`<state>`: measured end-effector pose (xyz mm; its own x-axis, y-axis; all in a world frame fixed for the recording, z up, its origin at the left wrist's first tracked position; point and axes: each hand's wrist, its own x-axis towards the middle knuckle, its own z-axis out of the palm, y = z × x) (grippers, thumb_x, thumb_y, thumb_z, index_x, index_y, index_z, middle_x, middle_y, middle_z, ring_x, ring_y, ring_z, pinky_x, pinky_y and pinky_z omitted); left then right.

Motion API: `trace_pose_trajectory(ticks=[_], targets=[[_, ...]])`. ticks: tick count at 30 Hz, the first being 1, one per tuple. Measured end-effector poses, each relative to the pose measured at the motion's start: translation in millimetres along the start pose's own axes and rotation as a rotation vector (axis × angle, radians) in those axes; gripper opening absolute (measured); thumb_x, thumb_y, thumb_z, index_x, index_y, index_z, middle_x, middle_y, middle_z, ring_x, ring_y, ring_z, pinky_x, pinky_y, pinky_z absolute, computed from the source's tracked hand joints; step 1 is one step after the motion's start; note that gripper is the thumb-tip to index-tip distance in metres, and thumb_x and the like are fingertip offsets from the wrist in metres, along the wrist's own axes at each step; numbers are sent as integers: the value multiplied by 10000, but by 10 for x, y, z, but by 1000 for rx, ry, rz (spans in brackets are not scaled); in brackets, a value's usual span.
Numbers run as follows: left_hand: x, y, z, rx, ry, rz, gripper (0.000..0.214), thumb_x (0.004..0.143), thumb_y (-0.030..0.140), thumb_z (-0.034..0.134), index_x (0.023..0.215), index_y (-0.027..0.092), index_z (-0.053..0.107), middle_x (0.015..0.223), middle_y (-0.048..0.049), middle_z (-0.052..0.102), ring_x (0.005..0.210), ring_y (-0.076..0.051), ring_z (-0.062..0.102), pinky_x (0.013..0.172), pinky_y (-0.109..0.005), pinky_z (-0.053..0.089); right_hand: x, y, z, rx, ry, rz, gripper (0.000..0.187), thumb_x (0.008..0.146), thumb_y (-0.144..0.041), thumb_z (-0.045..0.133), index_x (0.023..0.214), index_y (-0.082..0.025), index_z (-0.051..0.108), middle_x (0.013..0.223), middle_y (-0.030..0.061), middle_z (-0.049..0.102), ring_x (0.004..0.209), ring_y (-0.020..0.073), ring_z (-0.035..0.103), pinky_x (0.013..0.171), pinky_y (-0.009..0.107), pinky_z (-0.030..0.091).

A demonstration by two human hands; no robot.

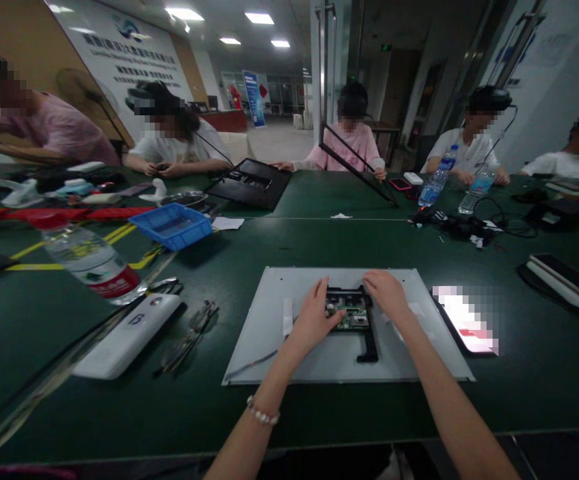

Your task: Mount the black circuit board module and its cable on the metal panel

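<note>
A grey flat panel (279,333) lies on the green table in front of me. At its middle sits a small green circuit board (353,315) in a black frame with a black strip running toward me. My left hand (315,313) rests on the board's left edge, fingers curled against it. My right hand (386,292) presses down on the board's top right corner, fingers bent over the black frame. A bead bracelet (263,413) circles my left wrist.
A lit phone (466,320) lies right of the panel. A white power bank (129,337), glasses (189,333) and a water bottle (92,260) are to the left, a blue tray (173,225) beyond. Several other people work at the far side with black frames and bottles.
</note>
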<state>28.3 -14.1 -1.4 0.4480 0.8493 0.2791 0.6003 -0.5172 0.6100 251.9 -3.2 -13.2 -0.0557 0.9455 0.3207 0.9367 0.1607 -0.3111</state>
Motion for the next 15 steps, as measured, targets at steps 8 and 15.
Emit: trace_pose_trajectory(ticks=[8, 15], targets=[[-40, 32, -157, -64, -85, 52, 798, 750, 349, 643, 1408, 204, 216, 1457, -125, 288, 1348, -268, 273, 1108, -438, 254, 11, -29, 18, 36, -17, -23, 212, 893, -199, 468, 990, -209, 657, 1042, 43, 665, 1009, 175, 560, 884, 278, 399], [-91, 14, -55, -36, -198, 63, 985, 640, 246, 697, 1440, 168, 128, 1480, -158, 216, 1357, -312, 237, 1107, -456, 243, -13, -180, -16, 104, -121, -153, 202, 883, -202, 486, 914, -208, 685, 952, 67, 686, 962, 187, 586, 880, 295, 403]])
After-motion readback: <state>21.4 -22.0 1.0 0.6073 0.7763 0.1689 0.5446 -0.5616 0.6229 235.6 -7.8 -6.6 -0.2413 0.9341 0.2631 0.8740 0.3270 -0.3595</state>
